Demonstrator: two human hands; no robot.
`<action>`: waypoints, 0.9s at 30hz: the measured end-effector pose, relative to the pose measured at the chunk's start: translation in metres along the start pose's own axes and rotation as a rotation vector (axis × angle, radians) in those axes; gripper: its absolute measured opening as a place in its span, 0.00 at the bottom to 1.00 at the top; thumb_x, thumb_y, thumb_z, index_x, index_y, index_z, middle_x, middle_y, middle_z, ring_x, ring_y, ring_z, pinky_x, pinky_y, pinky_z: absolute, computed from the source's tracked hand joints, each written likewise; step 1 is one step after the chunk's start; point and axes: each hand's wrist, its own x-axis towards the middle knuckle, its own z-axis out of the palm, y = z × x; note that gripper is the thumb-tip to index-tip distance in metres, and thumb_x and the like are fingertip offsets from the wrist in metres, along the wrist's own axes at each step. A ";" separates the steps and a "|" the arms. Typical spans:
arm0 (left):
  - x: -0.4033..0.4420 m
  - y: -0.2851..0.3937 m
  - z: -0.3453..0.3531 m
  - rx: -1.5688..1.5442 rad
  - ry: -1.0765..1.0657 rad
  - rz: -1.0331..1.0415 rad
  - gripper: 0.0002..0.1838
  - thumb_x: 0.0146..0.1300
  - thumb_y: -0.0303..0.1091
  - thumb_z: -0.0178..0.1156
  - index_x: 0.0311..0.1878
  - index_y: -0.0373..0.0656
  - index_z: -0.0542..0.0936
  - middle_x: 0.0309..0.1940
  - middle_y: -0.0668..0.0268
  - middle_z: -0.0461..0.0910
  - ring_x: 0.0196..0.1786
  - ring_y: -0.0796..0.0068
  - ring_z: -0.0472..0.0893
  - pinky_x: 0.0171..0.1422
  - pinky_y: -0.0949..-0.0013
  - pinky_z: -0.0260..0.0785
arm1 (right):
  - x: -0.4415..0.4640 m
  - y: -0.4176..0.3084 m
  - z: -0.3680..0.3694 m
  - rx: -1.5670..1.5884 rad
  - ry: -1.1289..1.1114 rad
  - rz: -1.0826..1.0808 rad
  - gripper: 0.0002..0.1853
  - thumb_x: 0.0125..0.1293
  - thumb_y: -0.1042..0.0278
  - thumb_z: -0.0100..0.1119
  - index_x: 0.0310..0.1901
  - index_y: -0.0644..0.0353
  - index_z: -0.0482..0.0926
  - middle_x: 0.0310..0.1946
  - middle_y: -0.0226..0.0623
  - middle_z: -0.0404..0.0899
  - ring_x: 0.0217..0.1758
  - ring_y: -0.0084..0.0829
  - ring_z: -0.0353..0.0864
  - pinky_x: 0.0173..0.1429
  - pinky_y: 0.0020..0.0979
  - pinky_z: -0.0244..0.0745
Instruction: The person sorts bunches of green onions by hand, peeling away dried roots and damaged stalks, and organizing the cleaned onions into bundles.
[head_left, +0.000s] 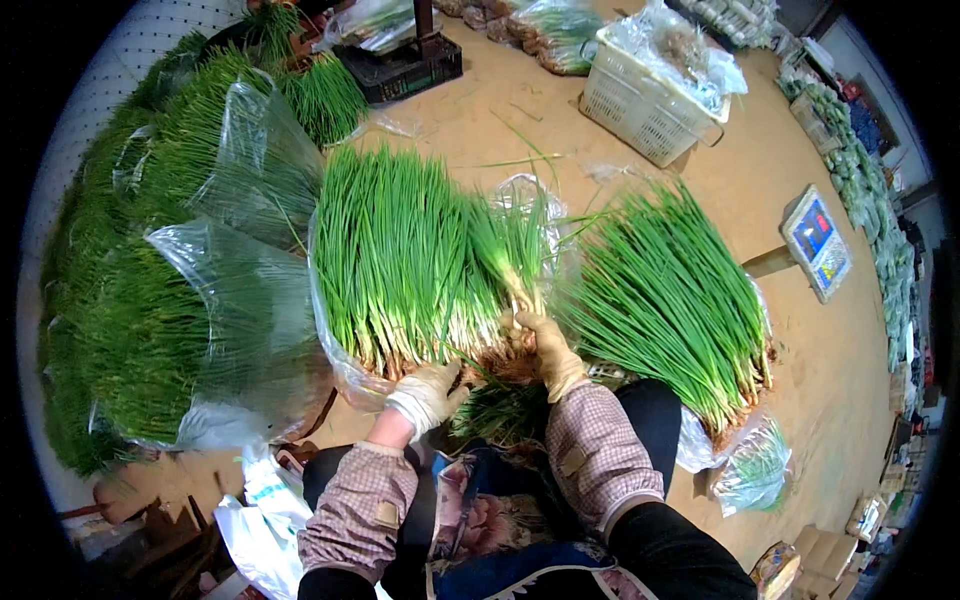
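A tan floor (835, 400) spreads under everything, with green bundles heaped along its edges. At the middle, a small bunch of green onions (513, 262) stands leaves-up at the right end of the wide onion pile (390, 260), in front of the person. The right hand (545, 350), gloved, is closed around its pale lower stalks; a loose hold there could let thin stems slip out and scatter. The left hand (430, 395) is at the pile's root ends, fingers partly curled (whether they pinch anything, I cannot tell); pressing there might bend stalks or push the root line out of even. Clear plastic (345, 362) edges the pile's left side and could snag or drag stems if pulled. Farther right, the second onion pile (670, 300) leans at a slant, so a sleeve brushing it might topple its outer stalks. Beyond lie a flat blue-faced device (817, 243) and a white crate (645, 105), both well apart from the hands.
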 end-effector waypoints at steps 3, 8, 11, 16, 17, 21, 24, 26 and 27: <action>-0.004 0.004 0.002 -0.121 0.074 -0.012 0.30 0.61 0.49 0.51 0.60 0.37 0.66 0.50 0.47 0.73 0.54 0.50 0.72 0.59 0.61 0.64 | -0.050 -0.015 0.008 0.092 -0.063 -0.135 0.15 0.62 0.68 0.51 0.47 0.66 0.75 0.36 0.37 0.81 0.25 0.19 0.73 0.30 0.19 0.70; -0.021 0.012 0.022 -0.668 0.327 0.068 0.26 0.62 0.45 0.53 0.57 0.36 0.70 0.53 0.53 0.74 0.56 0.64 0.72 0.62 0.67 0.61 | -0.107 -0.021 0.025 -0.002 -0.057 -0.331 0.16 0.58 0.71 0.56 0.48 0.66 0.74 0.34 0.35 0.78 0.28 0.19 0.73 0.29 0.20 0.69; -0.032 0.037 0.033 -1.080 0.460 0.012 0.30 0.62 0.41 0.56 0.63 0.36 0.61 0.48 0.59 0.76 0.51 0.73 0.73 0.56 0.71 0.64 | -0.119 0.005 0.034 -0.641 0.106 -0.642 0.23 0.55 0.64 0.59 0.51 0.66 0.71 0.39 0.47 0.78 0.41 0.39 0.78 0.45 0.33 0.73; -0.035 0.042 0.078 -1.788 0.385 -0.158 0.22 0.59 0.40 0.61 0.53 0.38 0.70 0.39 0.62 0.78 0.36 0.75 0.78 0.35 0.73 0.72 | -0.176 0.048 0.066 -1.664 0.133 -0.736 0.33 0.51 0.57 0.62 0.56 0.68 0.65 0.36 0.44 0.78 0.38 0.46 0.79 0.42 0.39 0.75; -0.042 0.042 0.084 -1.954 0.320 -0.297 0.15 0.58 0.38 0.62 0.45 0.40 0.75 0.35 0.63 0.79 0.32 0.72 0.79 0.31 0.71 0.74 | -0.198 0.036 0.077 -1.746 0.021 -0.604 0.35 0.53 0.56 0.62 0.59 0.67 0.63 0.38 0.44 0.77 0.43 0.44 0.78 0.47 0.35 0.73; -0.060 0.043 0.085 -2.038 0.235 -0.166 0.22 0.62 0.35 0.57 0.57 0.37 0.68 0.42 0.57 0.77 0.41 0.64 0.80 0.40 0.63 0.78 | -0.186 0.042 0.037 -1.000 -0.368 -0.844 0.25 0.62 0.59 0.55 0.57 0.65 0.66 0.47 0.43 0.74 0.53 0.32 0.72 0.57 0.28 0.65; -0.081 0.062 0.070 -2.169 0.215 -0.112 0.22 0.61 0.35 0.58 0.56 0.35 0.69 0.46 0.56 0.76 0.50 0.66 0.77 0.47 0.68 0.75 | -0.200 0.005 0.026 -0.557 -0.234 -0.486 0.16 0.64 0.66 0.52 0.50 0.65 0.72 0.45 0.36 0.76 0.49 0.27 0.72 0.55 0.27 0.66; -0.087 0.063 0.076 -2.165 0.214 -0.082 0.24 0.61 0.36 0.57 0.57 0.33 0.67 0.49 0.52 0.74 0.52 0.64 0.76 0.49 0.66 0.74 | -0.193 0.005 0.017 -0.490 -0.105 -0.517 0.15 0.63 0.65 0.54 0.47 0.64 0.74 0.40 0.35 0.78 0.43 0.25 0.74 0.49 0.26 0.69; -0.096 0.070 0.071 -2.108 0.229 -0.023 0.24 0.61 0.37 0.57 0.57 0.32 0.67 0.49 0.52 0.74 0.52 0.64 0.76 0.50 0.66 0.74 | -0.193 0.006 0.019 -0.497 -0.120 -0.532 0.14 0.62 0.66 0.54 0.46 0.64 0.74 0.39 0.35 0.78 0.43 0.25 0.74 0.49 0.26 0.69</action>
